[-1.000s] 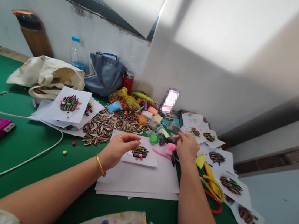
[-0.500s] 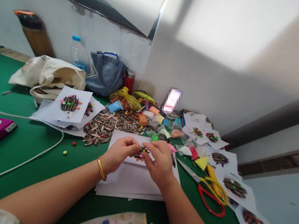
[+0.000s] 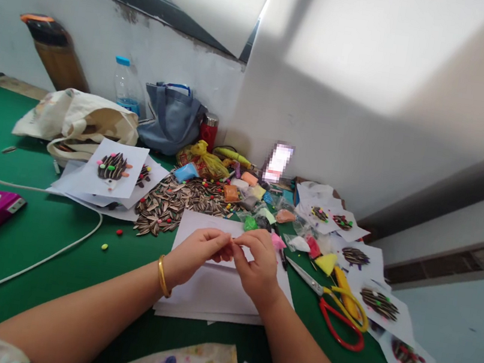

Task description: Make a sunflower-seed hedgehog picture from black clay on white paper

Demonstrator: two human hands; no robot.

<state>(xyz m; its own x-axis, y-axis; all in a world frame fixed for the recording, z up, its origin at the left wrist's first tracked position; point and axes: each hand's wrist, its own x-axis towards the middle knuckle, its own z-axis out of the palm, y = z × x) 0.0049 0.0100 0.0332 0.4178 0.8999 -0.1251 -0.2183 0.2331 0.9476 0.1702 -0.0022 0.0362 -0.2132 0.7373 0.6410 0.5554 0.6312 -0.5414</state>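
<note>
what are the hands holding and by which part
The left hand and right hand meet at the fingertips above a white paper sheet. Anything pinched there is hidden, so it cannot be told.

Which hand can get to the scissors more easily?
Probably the right hand. It is on the same side as the scissors, with nothing between them. The left hand, wearing the gold bangle, is farther away, on the other side of the right hand, above the white paper.

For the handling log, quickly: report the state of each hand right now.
Left hand: closed, fingertips against the right hand's; whatever it holds cannot be told.
Right hand: closed in a pinch; whatever it holds cannot be told.
</note>
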